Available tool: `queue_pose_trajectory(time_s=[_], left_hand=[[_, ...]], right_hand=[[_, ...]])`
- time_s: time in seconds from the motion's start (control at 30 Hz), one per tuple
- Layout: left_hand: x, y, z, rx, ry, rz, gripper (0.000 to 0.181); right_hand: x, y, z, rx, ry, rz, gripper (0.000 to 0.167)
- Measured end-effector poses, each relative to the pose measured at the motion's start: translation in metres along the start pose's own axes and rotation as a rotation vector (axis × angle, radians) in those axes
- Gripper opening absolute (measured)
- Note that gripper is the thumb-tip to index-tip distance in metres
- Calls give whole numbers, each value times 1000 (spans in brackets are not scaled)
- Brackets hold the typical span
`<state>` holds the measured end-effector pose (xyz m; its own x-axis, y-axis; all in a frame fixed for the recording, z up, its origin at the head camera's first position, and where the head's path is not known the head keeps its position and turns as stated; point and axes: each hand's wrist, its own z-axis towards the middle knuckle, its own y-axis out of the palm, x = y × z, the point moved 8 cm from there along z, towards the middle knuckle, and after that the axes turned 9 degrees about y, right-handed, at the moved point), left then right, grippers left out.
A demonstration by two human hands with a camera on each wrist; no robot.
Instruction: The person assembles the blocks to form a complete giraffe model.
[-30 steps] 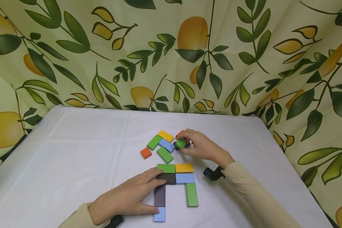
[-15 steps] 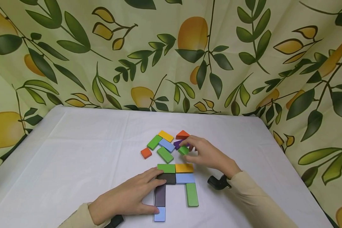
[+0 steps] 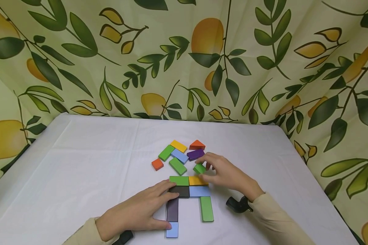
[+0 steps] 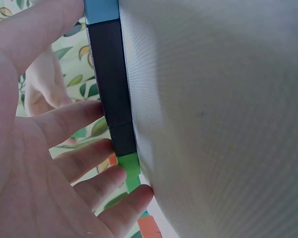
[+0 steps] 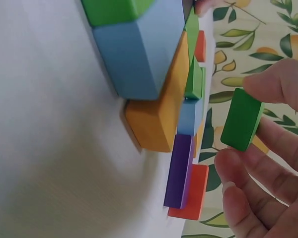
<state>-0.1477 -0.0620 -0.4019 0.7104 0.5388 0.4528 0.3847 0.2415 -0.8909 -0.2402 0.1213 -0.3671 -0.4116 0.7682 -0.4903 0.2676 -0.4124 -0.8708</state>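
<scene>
My right hand (image 3: pixel 228 172) pinches a small green block (image 5: pixel 241 119) between thumb and fingers, in the air just behind the yellow block (image 3: pixel 197 180). That yellow block lies flat beside a green block (image 3: pixel 178 180). Against their near sides sit a black block (image 3: pixel 182 192) and a blue block (image 3: pixel 199 191). A long dark block (image 3: pixel 172 211) and a light blue block (image 3: pixel 172 230) run down the left side; a long green block (image 3: pixel 206 209) is on the right. My left hand (image 3: pixel 138 212) rests along the left side, fingers nearly straight, fingertips touching the blocks.
Behind the joined blocks lie loose ones: a purple block (image 3: pixel 196 154), an orange-red triangle (image 3: pixel 197 145), a red block (image 3: pixel 157 164), a yellow block (image 3: pixel 179 146), a blue block (image 3: pixel 179 156) and two green ones. A white cloth (image 3: pixel 89 153) covers the table; a patterned curtain (image 3: pixel 171 68) hangs behind.
My right hand has come nearer and slightly right with the green block, from over the purple block to behind the joined blocks. The purple block and triangle are uncovered. My left hand stays put.
</scene>
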Motion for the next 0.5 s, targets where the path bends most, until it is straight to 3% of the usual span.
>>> queue_pose_trajectory(time_s=[0.5], left_hand=[[1,-1,0,10,16,14,75]], right_hand=[[-6,6,-15,-27,-19,-17,37]])
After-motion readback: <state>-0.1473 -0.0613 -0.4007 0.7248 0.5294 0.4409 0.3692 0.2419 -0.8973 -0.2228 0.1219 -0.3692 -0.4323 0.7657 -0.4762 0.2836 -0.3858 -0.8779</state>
